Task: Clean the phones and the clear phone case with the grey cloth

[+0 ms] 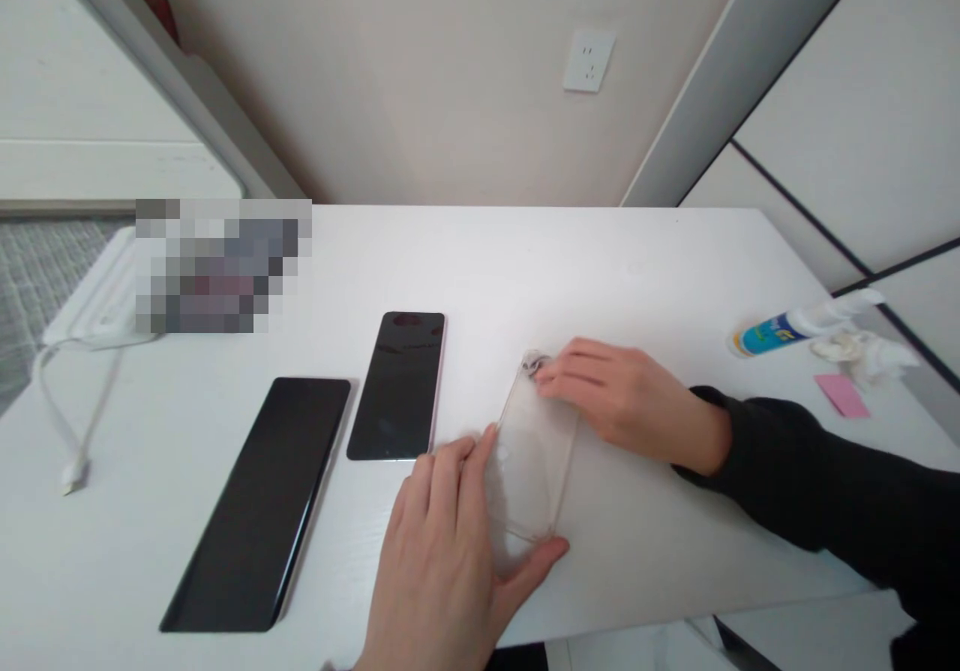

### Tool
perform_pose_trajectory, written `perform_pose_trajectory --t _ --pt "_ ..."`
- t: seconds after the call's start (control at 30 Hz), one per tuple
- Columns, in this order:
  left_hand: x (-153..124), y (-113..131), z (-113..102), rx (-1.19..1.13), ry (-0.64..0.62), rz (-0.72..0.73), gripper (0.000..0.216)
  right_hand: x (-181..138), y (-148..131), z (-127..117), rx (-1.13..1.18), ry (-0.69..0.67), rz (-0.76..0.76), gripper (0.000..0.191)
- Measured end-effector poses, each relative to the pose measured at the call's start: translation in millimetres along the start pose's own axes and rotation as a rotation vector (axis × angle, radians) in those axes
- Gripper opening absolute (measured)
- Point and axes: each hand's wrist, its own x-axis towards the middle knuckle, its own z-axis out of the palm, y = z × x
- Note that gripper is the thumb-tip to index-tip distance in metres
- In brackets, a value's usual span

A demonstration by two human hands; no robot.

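A clear phone case (534,461) lies on the white table (480,271) in front of me. My left hand (450,561) grips its near end, fingers along the left edge and thumb at the lower right corner. My right hand (630,396), in a dark sleeve, rests on the case's far end with the fingers held together and pressed flat near the camera cut-out. Left of the case lie two dark phones, screens off: a smaller one (397,386) and a larger one (262,501) nearer the front edge.
A white cable (75,431) trails from a white charger at the table's left edge. A blurred-out object sits at the back left. At the far right lie a white and blue tube (780,331), crumpled white wipes (862,351) and a pink slip (844,394).
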Motion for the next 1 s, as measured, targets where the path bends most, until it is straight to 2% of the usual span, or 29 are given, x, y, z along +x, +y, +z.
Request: perform_pose_trajectory --t 0.1,0.17,0.23,0.3,0.37,0.5,0.57,0.63,0.73,0.83,0.93,1.0 --pt "2 1 2 0.007 0.012 0.021 0.092 0 -6 1 0.091 -0.114 -0.140 0.020" --pt "3 3 2 0.022 0.023 0.017 0.093 0 -1 0 0.109 -0.071 -0.165 0.020" --pt "1 2 -2 0.046 0.023 0.011 0.093 0 17 -3 0.110 0.128 -0.042 0.022" --pt "-6 -2 -11 0.087 0.000 0.028 0.088 -1 39 -4 0.167 0.369 0.184 0.021" --pt "-19 -12 -21 0.155 -0.018 0.070 0.081 -3 55 -2 0.244 0.471 0.329 0.017" --pt "-46 -31 -32 0.265 -0.020 0.115 0.074 -5 55 7 0.355 0.357 0.316 0.016" --pt "-52 -34 -30 0.272 0.005 0.102 0.074 -3 43 12 0.408 0.304 0.331 0.018" --pt "-52 -31 -26 0.251 0.069 0.081 0.078 1 27 13 0.486 0.231 0.394 0.020" --pt "-48 -27 -22 0.194 0.093 0.032 0.076 3 -1 13 0.578 0.149 0.495 0.023" --pt "-51 -29 -20 0.135 0.033 0.019 0.074 -14 -22 11 0.598 0.155 0.563 0.022" --pt "-60 -39 -19 0.069 -0.003 0.056 0.074 -48 -21 7 0.542 0.138 0.663 0.020" --pt "-63 -50 -23 0.057 0.002 0.108 0.070 -68 -12 2 0.302 0.288 0.838 0.021"
